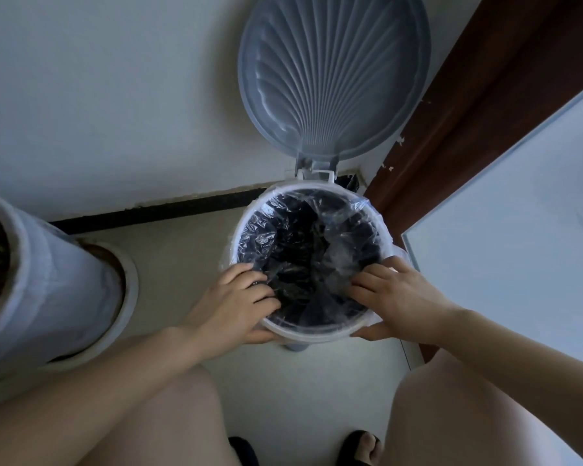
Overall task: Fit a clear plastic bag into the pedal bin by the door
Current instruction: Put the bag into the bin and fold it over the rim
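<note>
The round pedal bin (312, 332) stands on the floor against the wall, its ribbed grey-blue lid (334, 75) swung up and open. A clear plastic bag (283, 237) lines the dark inside, and its edge is folded over the white rim at the back and sides. My left hand (239, 304) grips the near-left rim, fingers inside on the bag, thumb outside. My right hand (394, 297) grips the near-right rim the same way, pressing the bag's loose edge against the bin.
A tall white plant pot (48, 284) in a saucer stands close on the left. A brown door frame (468, 129) and a pale door (519, 230) are on the right. My knees and sandalled feet (360, 447) are at the bottom.
</note>
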